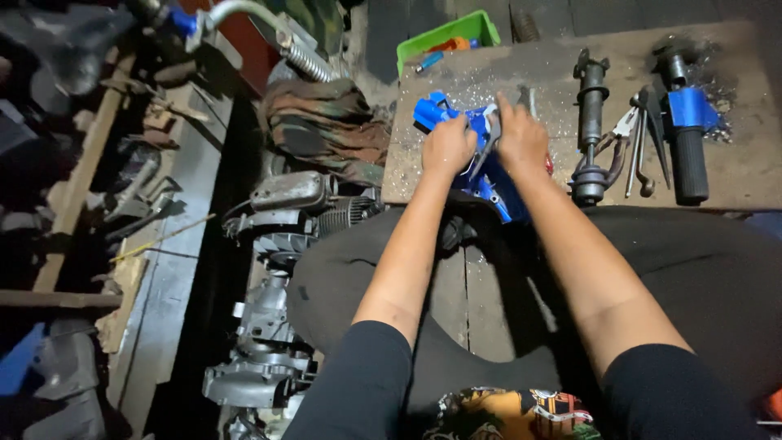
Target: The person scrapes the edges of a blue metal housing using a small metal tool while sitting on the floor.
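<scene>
Seated close, black-trousered knees spread wide under both bare forearms. Grey cast-metal engine block (261,358) on the floor beside the left knee, finned cylinder end toward the table.

Both hands up at the near edge of the worn brown wooden table (733,175), dusted with pale filings. Left hand (446,147) closed in a fist over the glossy blue plastic cover part (489,183), pinning it. Right hand (521,140) wrapped on the same part from the other side, forefinger raised, apparently also gripping a slim grey metal tool (491,134) between the two hands; exact grip hidden.

Step in hand, by judgement: working a fastener or clip on the blue part while bracing it. Next move likely needs a firm left-hand hold and controlled leverage from the tool, so the plastic does not crack or skid.

Blue part straddling the table's near edge, long axis diagonal: one end pointing far-left, the other near-right, overhanging toward the lap.

Right of the hands, well apart: dark grey metal shaft with a round base (590,122), pliers and thin hand tools (639,138), black rubber handlebar grip with a blue collar (688,122).

Farther: bright green plastic tray (448,37), camouflage cloth bundle (330,122) off the table's left edge.
</scene>
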